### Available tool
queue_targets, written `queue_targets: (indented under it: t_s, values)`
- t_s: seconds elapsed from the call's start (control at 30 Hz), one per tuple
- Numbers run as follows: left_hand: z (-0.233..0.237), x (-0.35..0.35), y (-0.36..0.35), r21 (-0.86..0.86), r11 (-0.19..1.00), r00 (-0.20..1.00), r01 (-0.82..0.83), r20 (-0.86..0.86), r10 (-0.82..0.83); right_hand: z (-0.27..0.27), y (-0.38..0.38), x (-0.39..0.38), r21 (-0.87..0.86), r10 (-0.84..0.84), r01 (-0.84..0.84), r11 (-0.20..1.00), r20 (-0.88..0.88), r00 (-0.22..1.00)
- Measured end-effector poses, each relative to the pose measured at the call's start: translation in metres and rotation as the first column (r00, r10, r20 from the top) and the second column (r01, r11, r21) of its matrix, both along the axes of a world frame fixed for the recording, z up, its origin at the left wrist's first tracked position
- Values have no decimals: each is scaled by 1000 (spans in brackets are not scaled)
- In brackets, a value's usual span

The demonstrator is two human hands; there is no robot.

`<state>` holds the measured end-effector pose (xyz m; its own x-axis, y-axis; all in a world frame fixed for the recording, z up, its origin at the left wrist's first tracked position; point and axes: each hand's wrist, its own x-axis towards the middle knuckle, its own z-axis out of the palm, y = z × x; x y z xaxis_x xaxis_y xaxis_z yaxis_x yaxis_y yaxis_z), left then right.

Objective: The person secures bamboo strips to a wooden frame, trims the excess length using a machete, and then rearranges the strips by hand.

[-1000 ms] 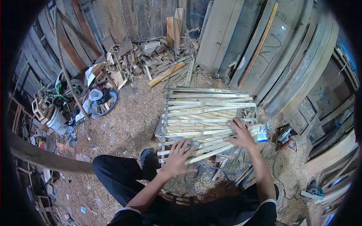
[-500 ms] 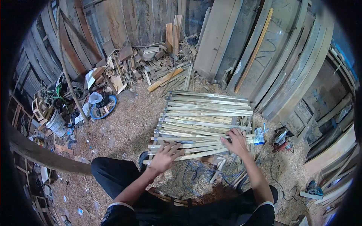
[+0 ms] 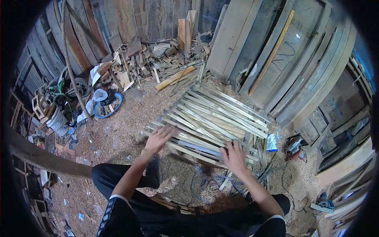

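A layer of thin, pale wooden slats [image 3: 221,115] lies in front of me, slanting from upper left down to lower right. Some slats cross each other at uneven angles. My left hand [image 3: 161,136] rests on the near left ends of the slats, fingers stretched and slightly blurred. Toward the near right ends, my right hand [image 3: 234,156] lies on top of the slats with its fingers spread. What supports the slats underneath is mostly hidden.
A blue-and-white packet [image 3: 271,142] and a red power tool [image 3: 295,148] are to the right. Cords and wood strips lie below the slats. A blue basin [image 3: 108,106], a white bucket [image 3: 57,125] and a scrap pile [image 3: 146,65] sit farther off. Large boards [image 3: 233,35] lean behind.
The slats have turned clockwise from nearly level to slanting, their left ends now farther from me. My left hand has moved left and away; my right hand has shifted slightly left and nearer.
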<state>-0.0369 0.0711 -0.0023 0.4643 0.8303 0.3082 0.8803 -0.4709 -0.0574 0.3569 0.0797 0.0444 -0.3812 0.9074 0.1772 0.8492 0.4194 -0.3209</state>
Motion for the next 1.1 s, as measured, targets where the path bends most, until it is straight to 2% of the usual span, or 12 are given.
queue_targets:
  t_s: [0.07,0.13,0.3,0.37,0.4,0.43,0.47,0.53,0.7,0.97,1.07,1.1]
  values:
    - [4,0,15,-29,999,996,-28,86,31,1,0,-7,-74,15,-18,997,-40,999]
    - [6,1,28,-118,991,965,-67,244,94,-5,5,-7,-16,32,-32,999,-23,999]
    - [18,33,8,-290,955,948,64,317,33,-5,13,7,156,51,-62,986,75,996]
    - [34,67,-8,-347,934,949,85,314,30,-3,19,18,78,26,-27,997,12,1000]
    - [28,79,-7,-372,917,950,143,312,-21,-6,23,23,146,-26,18,989,53,998]
    - [21,92,-7,-371,917,949,149,313,-27,-5,28,28,222,-79,57,973,92,993]
    - [14,105,-9,-324,937,943,130,331,-16,-4,31,35,124,-107,101,987,46,993]
    - [3,125,-11,-247,964,911,100,413,11,-6,33,44,65,-114,113,991,8,993]
    - [-16,145,-2,-198,980,795,29,598,97,-5,22,38,-100,-174,165,981,-83,981]
    - [-17,150,-3,-180,978,777,-103,599,192,-3,16,29,17,-73,76,997,-146,987]
    - [-29,142,-12,-114,929,708,-352,616,344,-3,15,27,6,-49,49,999,-70,996]
    - [-32,136,-16,-112,924,706,-365,613,353,-2,14,27,24,-17,18,1000,-39,999]
